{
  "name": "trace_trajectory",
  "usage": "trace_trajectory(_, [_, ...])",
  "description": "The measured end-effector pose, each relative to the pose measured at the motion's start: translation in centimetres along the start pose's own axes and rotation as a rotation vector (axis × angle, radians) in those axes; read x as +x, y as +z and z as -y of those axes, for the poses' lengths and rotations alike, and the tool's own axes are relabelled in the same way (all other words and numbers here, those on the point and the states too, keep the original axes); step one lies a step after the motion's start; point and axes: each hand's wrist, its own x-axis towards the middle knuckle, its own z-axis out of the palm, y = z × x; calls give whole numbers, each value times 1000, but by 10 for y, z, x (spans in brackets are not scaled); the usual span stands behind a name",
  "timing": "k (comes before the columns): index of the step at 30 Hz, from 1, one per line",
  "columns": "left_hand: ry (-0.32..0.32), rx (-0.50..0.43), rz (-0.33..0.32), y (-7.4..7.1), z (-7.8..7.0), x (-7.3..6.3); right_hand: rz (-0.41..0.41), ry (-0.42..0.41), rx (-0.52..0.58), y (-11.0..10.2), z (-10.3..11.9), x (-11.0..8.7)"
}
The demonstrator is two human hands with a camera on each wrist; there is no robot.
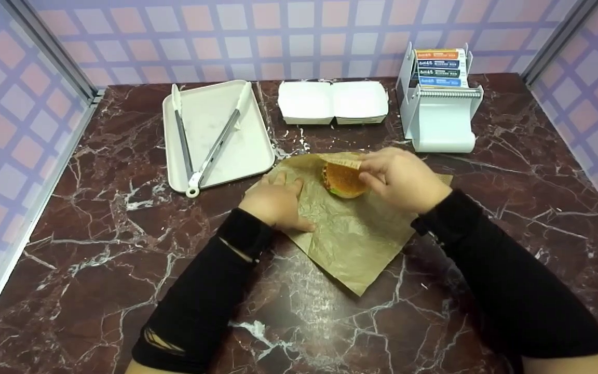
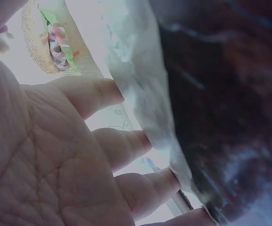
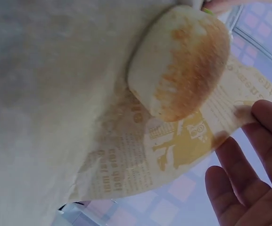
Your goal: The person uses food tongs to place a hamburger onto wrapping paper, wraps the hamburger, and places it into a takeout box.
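A hamburger [image 1: 345, 179] with a browned bun lies on a square of brown wrapping paper [image 1: 353, 239], turned corner-on to the table's front. Lettuce and pinkish filling show at the burger's side [image 2: 60, 42] in the left wrist view. With fingers spread, my left hand [image 1: 276, 203] rests on the paper's left edge, beside the burger. My right hand [image 1: 402, 179] pinches the far part of the paper between thumb and fingers and holds it up against the bun's far side. The right wrist view shows yellow print on this raised paper [image 3: 136, 162] behind the bun [image 3: 187, 66].
Tongs [image 1: 219, 143] lie spread on a pale tray [image 1: 203, 174] at the back left. An opened white carton [image 1: 333, 101] sits behind the burger. To its right stands a white dispenser [image 1: 444, 124] holding several coloured label rolls or boxes. Patterned walls bound the marbled table [image 1: 91, 291].
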Motion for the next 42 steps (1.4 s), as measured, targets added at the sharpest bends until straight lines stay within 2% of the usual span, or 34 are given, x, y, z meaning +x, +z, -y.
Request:
trace_trajectory(6, [26, 21, 15, 0, -5, 1, 63, -97, -180, 12, 0, -22])
trace_trajectory(14, [47, 54, -4, 2, -4, 4, 111, -106, -285, 17, 5, -30])
trace_trajectory(18, [38, 28, -46, -4, -3, -2, 144, -116, -326, 17, 8, -30])
trace_trajectory(20, [28, -12, -117, -11, -6, -7, 163, -116, -340, 17, 10, -30])
trace_trajectory(23, [37, -107, -280, -21, -16, -13, 180, -111, -359, 16, 13, -30])
trace_trajectory(25, [75, -135, -381, -24, -27, -14, 181, -112, -372, 16, 14, -30])
trace_trajectory(27, [135, -132, -421, -21, -39, -10, 181, -116, -386, 16, 16, -31])
trace_trajectory(30, [234, -46, -392, -13, -51, -3, 182, -116, -403, 17, 19, -33])
trace_trajectory(33, [313, 43, -346, -4, -53, 2, 184, -113, -409, 19, 22, -34])
trace_trajectory(36, [336, 82, -319, 0, -52, 3, 186, -125, -405, 19, 23, -35])
trace_trajectory(42, [341, 101, -317, 1, -51, 5, 194, -137, -400, 16, 23, -37])
